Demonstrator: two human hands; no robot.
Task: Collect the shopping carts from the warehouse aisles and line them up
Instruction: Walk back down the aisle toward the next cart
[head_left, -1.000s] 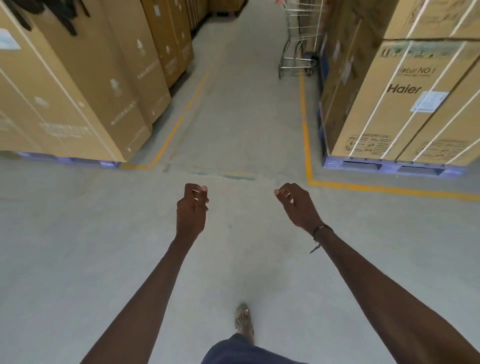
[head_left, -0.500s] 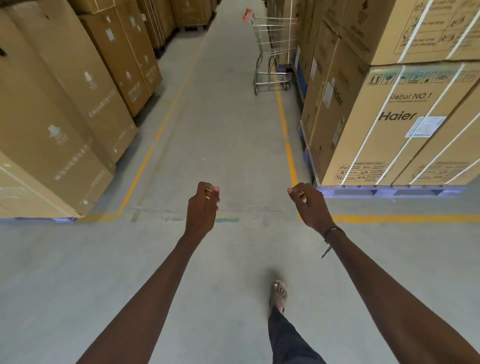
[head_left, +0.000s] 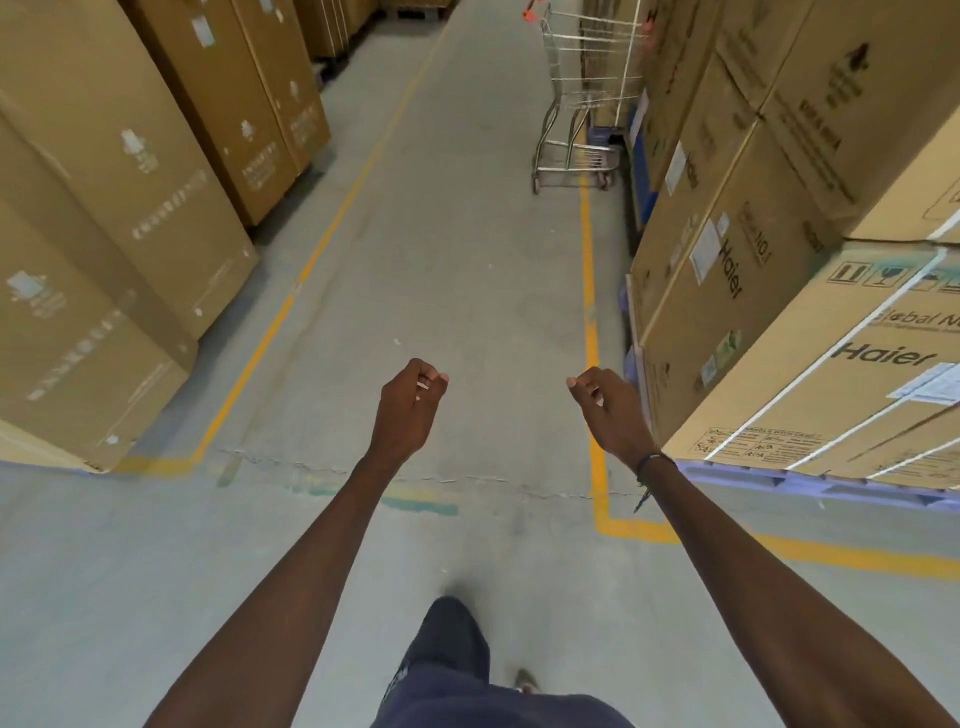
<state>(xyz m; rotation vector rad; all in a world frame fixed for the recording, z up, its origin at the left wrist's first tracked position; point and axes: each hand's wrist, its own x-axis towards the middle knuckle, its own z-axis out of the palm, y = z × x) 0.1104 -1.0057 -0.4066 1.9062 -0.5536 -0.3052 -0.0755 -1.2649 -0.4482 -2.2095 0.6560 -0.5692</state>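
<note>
Low in the frame both arms reach forward; the left hand (head_left: 410, 410) and right hand (head_left: 610, 410) are loosely curled, holding nothing. Far off at upper right, the wire shopping cart (head_left: 584, 98) stands beside the cardboard boxes (head_left: 753, 249). It likely rolls easily, stiff-framed; grip the red-tipped handle.
</note>
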